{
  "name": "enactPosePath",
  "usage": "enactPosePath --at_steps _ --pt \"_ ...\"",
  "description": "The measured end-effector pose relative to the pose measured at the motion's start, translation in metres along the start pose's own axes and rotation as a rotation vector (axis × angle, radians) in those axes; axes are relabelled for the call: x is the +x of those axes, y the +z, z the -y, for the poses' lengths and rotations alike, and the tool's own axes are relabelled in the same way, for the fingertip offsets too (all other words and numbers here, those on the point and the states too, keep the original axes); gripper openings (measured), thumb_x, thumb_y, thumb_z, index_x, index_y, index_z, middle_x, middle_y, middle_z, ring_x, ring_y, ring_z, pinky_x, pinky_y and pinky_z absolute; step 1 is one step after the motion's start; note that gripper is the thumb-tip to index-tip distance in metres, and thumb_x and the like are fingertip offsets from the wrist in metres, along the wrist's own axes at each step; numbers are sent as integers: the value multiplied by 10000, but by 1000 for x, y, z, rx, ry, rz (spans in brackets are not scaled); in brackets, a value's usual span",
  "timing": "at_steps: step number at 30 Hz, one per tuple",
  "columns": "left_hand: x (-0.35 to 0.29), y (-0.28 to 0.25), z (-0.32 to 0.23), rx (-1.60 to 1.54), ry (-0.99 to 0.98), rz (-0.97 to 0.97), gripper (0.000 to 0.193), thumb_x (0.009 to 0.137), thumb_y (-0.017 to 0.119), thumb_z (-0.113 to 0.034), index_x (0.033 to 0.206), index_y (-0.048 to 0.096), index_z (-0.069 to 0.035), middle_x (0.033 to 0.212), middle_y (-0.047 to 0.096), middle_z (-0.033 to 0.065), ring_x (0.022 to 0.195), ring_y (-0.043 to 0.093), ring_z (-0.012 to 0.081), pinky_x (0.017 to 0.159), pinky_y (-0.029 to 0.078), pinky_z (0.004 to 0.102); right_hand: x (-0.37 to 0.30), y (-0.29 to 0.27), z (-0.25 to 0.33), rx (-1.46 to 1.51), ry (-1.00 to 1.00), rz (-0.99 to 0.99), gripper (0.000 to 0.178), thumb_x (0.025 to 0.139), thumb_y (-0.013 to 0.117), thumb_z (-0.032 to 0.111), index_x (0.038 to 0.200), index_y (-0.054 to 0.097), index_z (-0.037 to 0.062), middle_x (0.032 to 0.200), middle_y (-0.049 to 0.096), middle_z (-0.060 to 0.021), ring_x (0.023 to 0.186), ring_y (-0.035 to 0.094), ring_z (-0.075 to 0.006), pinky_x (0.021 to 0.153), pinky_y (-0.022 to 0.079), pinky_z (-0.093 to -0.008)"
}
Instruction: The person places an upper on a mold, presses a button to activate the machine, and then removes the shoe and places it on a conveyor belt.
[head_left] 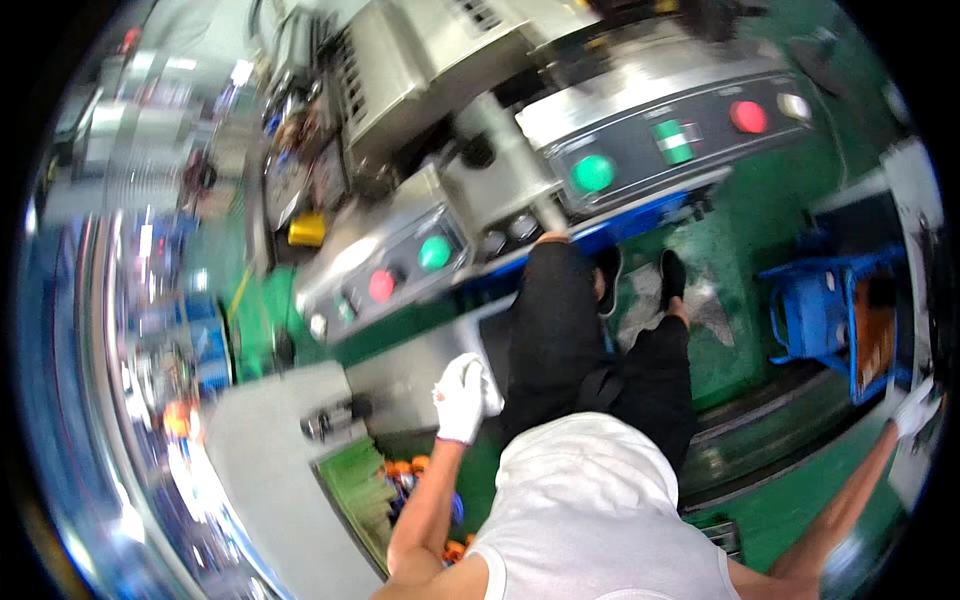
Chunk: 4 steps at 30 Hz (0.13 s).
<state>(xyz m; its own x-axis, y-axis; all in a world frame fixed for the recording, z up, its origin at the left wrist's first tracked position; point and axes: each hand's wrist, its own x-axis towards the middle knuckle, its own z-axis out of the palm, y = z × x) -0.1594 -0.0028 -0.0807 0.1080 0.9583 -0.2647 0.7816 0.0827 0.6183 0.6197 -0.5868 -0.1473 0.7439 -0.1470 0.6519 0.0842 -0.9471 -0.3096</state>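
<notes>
I am seated at a grey press machine, with my black trousers and shoes in the middle of the view. My left hand (462,397), in a white glove, rests curled at the edge of the grey metal bed (405,375) just below the left control panel (390,265); what it holds, if anything, is not clear. My right arm stretches far right. My right hand (915,405), also gloved in white, is at the picture's rim beside a blue crate (815,310) holding brown-orange parts (875,345). Its fingers are too small and blurred to read.
Two slanted panels carry round buttons: green (434,252) and red (381,286) on the left, green (592,173) and red (748,116) on the right. Small orange parts (410,468) lie in a bin by my left elbow. A grey table (265,450) stands left. The floor is green.
</notes>
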Motion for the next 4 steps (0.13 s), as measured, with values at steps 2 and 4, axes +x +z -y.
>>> enactPosePath --at_steps 2,4 --pt "-19 -46 77 509 100 -181 263 1036 621 -256 1158 729 -49 970 757 141 849 720 256 833 575 389 -125 -18 82 340 -28 324 675 1011 688 455 1487 561 -6 1446 627 -244 1265 647 -342 1066 517 -409" --pt "-68 -94 184 -94 -696 -143 426 1015 656 -481 1239 707 -122 1364 675 185 1186 680 277 1048 509 475 -215 -15 152 488 -41 739 552 1000 736 372 1450 640 67 1472 609 -223 1226 662 -329 1013 539 -377"
